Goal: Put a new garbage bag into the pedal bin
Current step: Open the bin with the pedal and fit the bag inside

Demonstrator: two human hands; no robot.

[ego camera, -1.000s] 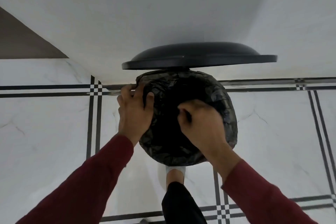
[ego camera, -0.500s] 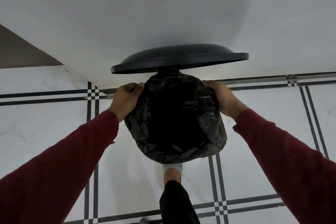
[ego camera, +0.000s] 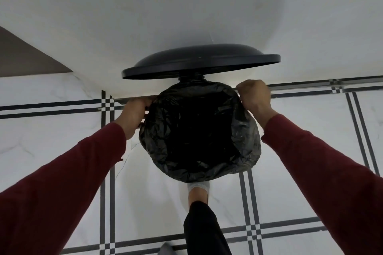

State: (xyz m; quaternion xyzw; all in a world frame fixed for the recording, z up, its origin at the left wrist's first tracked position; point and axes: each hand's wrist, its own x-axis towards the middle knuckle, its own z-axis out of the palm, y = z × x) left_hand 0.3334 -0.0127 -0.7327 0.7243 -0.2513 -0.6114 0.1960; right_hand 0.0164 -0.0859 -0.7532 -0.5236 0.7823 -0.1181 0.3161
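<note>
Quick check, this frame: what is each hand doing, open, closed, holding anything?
Left hand: closed on the garbage bag edge at the bin's left rim.
Right hand: closed on the bag edge at the right rear rim.

Can't see the pedal bin body, garbage bag (ego camera: 199, 130) covers rim and inside is just black. Left hand (ego camera: 133, 115) fingertips hidden behind bag edge; right hand (ego camera: 256, 97) fingers curled under, can't tell how much bag they pinch. Foot (ego camera: 198, 189) toe tucked under bag at btm center, pedal not visible. Both sleeves cut off at btm corners.
</note>
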